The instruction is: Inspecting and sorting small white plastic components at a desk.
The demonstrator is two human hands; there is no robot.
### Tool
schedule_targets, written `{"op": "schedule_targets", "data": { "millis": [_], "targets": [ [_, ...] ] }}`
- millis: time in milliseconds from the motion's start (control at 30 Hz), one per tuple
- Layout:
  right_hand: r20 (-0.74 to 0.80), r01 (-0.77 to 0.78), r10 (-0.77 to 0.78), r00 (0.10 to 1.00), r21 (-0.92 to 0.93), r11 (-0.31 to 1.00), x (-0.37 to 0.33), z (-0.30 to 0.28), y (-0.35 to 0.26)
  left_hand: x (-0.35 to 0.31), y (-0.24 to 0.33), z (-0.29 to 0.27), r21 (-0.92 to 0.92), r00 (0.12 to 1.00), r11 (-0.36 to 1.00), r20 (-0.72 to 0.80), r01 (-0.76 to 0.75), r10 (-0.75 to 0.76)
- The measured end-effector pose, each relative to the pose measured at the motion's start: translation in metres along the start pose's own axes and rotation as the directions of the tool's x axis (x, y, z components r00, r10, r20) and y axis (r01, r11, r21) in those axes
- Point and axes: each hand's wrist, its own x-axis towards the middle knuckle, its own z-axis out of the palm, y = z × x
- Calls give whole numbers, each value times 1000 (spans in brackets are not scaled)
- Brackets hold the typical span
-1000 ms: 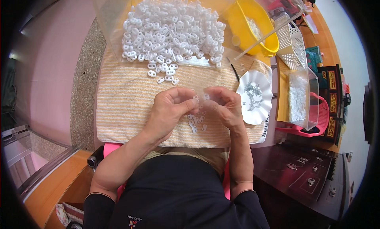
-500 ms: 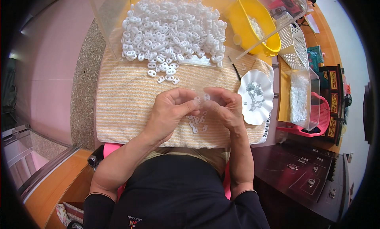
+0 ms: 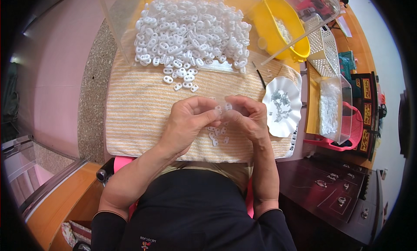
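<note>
Left hand [image 3: 191, 114], right hand [image 3: 249, 116]: fingers of each are pinching one white piece [image 3: 218, 108], hovering left of the plate [image 3: 284, 129].

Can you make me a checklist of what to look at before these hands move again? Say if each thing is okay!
1. Left hand pinching a small white piece: ok.
2. Right hand pinching another white piece: ok.
3. Those two pieces joined together: cannot tell, it's blurry there.
4. Little grey bits inside the wavy white plate: ok.
5. White pieces all in the big heap: not ok, some loose ones lie on the striped towel in front of it.
6. Thin black stick away from both hands: ok, it lies near the plate.
</note>
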Motion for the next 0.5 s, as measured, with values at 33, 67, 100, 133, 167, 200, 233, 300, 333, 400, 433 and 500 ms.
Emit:
{"op": "schedule_targets", "data": {
  "millis": [33,67,100,133,167,200,233,300,333,400,433,500],
  "targets": [
    [4,1,-1,1000,-1,1000,0,0,0,0,0,0,-1,1000,1000,0,-1,1],
    [5,1,-1,1000,-2,1000,0,1,0,-1,0,-1,-1,1000,1000,-1,-3,3],
    [0,4,-4,1000,0,1000,0,2,-1,-1,0,-1,-1,1000,1000,-3,-5,5],
    [-5,6,-6,1000,3,1000,0,2,-2,-1,0,-1,0,1000,1000,-3,-5,5],
    [-4,6,-6,1000,4,1000,0,2,-2,-1,-1,-1,1,1000,1000,-3,-4,4],
    [-6,2,-2,1000,-3,1000,0,1,-2,0,-1,-1,3,1000,1000,-2,-4,4],
    [-10,-2,2,1000,-9,1000,-1,1,-1,0,-1,-1,3,1000,1000,-1,-3,3],
    [-8,1,-1,1000,-2,1000,-1,1,-1,1,-1,-1,22,1000,1000,11,11,-12],
    [-3,3,-3,1000,5,1000,-1,1,0,0,-1,-1,22,1000,1000,10,11,-11],
    [0,3,-3,1000,13,1000,0,1,1,0,-2,-2,14,1000,1000,6,19,-19],
    [0,2,-2,1000,20,1000,0,1,0,0,-1,-2,14,1000,1000,7,19,-19],
    [4,9,-9,1000,11,1000,-1,0,-1,0,-1,-1,11,1000,1000,8,18,-18]
  ]
}}
